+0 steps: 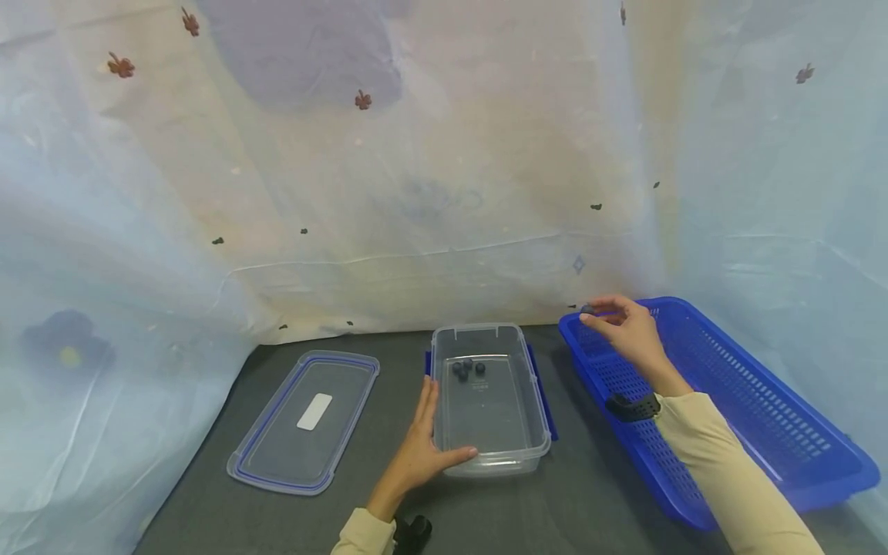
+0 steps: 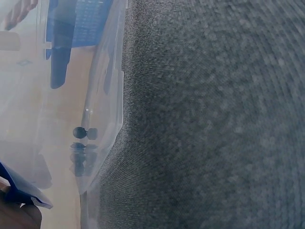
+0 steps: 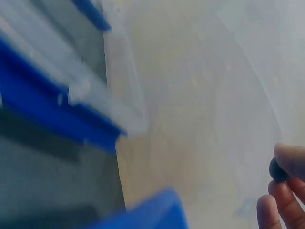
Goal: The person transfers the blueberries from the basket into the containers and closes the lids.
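Left of the left hand (image 1: 421, 447) lies the container's lid (image 1: 305, 420), flat on the dark mat (image 1: 597, 493). That hand rests with straight fingers against the near-left corner of the clear plastic container (image 1: 489, 455), gripping nothing; a few blueberries (image 1: 468, 368) sit at its far end. Well to the right, the right hand (image 1: 627, 331) pinches one blueberry (image 1: 587, 309) in its fingertips above the blue basket's (image 1: 763, 416) far-left corner. So light a pinch could let the berry slip, and it might roll off across the mat.
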{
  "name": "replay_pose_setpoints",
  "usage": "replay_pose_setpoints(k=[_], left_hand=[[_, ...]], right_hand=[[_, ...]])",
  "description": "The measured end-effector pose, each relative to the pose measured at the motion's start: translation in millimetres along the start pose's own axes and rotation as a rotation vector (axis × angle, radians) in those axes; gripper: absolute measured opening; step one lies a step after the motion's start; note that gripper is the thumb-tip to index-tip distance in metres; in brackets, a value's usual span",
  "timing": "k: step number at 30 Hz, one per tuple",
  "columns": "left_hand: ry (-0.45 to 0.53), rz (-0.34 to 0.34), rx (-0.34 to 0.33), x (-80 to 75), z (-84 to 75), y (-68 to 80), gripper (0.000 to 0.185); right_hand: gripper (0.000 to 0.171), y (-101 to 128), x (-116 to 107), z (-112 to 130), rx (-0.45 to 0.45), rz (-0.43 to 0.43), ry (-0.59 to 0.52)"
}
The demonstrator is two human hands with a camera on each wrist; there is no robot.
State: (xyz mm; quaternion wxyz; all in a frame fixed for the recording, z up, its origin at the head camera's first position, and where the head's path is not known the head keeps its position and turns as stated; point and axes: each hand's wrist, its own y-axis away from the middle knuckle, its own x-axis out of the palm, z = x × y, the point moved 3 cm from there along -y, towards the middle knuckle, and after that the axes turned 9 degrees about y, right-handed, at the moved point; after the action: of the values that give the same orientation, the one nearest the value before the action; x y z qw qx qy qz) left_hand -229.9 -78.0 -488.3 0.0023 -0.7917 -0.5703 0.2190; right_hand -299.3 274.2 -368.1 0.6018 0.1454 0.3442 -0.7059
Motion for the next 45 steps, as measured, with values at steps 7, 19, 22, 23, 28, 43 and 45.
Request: replay_pose_setpoints(k=[7,19,22,23,28,43,45], left_hand=[[0.008,0.000,-0.005,0.6,1.3,-0.1,0.120],[0.028,-0.011,0.011,-3.3,3.5,-0.1,0.120],[0.033,-0.010,0.007,-3.3,3.6,0.2,0.119],[0.035,-0.008,0.005,-3.2,3.6,0.3,0.119],[0.043,-0.007,-0.014,-2.4,1.8,0.8,0.117],[0.048,-0.004,-0.009,-0.8,0.1,0.1,0.117],[0.046,-0.003,-0.009,-0.5,0.3,-0.4,0.117]], right_hand=[[0.040,-4.0,35.1,23.4,-0.010,0.092,-0.101],[0.032,-14.6,103.0,58.1,-0.037,0.191,-0.170],[0.030,-16.3,116.8,62.2,-0.046,0.191,-0.158],[0.030,-16.9,121.6,62.7,-0.039,0.193,-0.159],[0.032,-20.5,145.7,60.7,0.048,0.209,-0.177],[0.030,-22.8,194.9,42.3,0.203,0.115,-0.134],[0.027,-23.2,197.2,41.8,0.199,0.111,-0.091]])
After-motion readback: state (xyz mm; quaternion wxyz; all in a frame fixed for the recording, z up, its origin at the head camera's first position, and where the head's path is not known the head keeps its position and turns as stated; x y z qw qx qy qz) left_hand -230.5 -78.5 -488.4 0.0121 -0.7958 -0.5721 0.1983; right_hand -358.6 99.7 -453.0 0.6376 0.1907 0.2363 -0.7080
